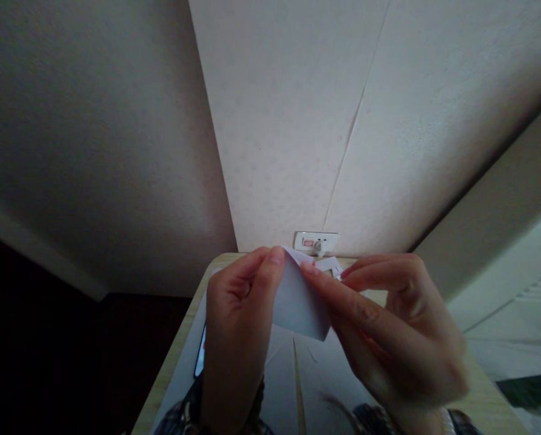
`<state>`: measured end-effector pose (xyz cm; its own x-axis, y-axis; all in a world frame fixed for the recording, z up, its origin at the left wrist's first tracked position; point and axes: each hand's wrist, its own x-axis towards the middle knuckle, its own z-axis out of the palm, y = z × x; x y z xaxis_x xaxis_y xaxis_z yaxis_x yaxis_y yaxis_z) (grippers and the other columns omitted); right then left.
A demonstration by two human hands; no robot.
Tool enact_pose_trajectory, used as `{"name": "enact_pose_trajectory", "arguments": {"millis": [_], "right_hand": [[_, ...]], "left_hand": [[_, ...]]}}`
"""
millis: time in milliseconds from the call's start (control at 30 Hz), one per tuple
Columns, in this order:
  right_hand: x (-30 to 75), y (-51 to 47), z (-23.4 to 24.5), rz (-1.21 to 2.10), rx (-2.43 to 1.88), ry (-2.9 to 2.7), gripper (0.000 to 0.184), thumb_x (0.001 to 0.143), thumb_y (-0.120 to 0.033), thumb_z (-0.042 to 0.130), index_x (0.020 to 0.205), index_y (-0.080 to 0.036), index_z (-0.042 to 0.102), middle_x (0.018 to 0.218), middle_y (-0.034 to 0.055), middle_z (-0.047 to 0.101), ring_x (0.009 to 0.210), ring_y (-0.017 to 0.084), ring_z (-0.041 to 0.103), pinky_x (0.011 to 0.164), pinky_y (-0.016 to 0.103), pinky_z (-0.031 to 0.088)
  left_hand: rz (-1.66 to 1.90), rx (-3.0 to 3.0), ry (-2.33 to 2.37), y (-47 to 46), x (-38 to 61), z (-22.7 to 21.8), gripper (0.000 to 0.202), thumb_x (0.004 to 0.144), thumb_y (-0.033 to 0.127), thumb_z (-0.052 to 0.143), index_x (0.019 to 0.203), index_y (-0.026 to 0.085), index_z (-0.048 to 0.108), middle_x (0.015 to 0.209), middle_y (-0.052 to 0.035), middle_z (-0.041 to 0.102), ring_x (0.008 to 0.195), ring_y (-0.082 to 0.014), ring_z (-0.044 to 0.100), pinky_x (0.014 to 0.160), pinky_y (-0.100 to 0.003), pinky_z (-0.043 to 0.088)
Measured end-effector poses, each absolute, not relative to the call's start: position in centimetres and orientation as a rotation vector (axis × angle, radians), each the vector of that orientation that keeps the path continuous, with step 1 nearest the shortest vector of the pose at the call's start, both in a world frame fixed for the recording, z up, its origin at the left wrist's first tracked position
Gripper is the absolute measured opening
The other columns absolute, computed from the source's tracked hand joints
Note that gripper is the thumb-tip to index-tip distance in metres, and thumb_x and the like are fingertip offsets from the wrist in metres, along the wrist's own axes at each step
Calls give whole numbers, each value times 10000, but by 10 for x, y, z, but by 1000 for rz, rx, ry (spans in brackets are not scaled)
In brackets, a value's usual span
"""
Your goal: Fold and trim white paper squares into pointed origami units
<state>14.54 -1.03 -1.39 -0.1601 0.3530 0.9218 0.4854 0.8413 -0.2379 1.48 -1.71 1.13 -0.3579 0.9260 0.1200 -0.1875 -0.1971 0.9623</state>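
Note:
A small folded piece of white paper (300, 305) is held up between both hands, above the table. My left hand (243, 308) pinches its top left corner between thumb and fingers. At the paper's upper right edge, my right hand (388, 320) presses a fingertip on the fold, with its other fingers curled around the right side. What the right thumb does behind the paper is partly hidden.
White sheets (279, 374) lie on the pale wooden table (175, 356), with a narrow gap between them. A phone-like dark edge (200, 356) shows beside my left wrist. More cut or folded paper (329, 264) lies at the back, below a wall socket (316, 241) with a plug.

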Motion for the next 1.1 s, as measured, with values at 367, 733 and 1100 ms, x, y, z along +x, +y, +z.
{"name": "enact_pose_trajectory", "arguments": {"millis": [367, 733, 1100], "right_hand": [[150, -8, -10, -131, -645, -1929, 411, 901, -34, 572, 1229, -251, 692, 965, 46, 561, 867, 192, 567, 696, 358, 525], [158, 1, -10, -209, -674, -2026, 319, 984, -244, 530, 1268, -269, 674, 969, 58, 559, 868, 220, 567, 719, 386, 509], [163, -5, -6, 31, -655, -2083, 389, 1047, -286, 415, 1388, -262, 600, 907, 25, 491, 872, 178, 509, 757, 338, 463]], "left_hand": [[1714, 818, 1062, -15, 14, 11, 254, 782, 290, 706, 535, 232, 686, 477, 28, 576, 414, -111, 463, 370, -210, 344], [1602, 1006, 1122, -13, 3, 6, 239, 845, 346, 682, 654, 227, 765, 544, 3, 628, 470, -136, 514, 415, -220, 374], [1635, 994, 1119, -12, 5, 9, 195, 799, 314, 735, 627, 232, 775, 523, 30, 679, 443, -102, 537, 399, -169, 376]]}}
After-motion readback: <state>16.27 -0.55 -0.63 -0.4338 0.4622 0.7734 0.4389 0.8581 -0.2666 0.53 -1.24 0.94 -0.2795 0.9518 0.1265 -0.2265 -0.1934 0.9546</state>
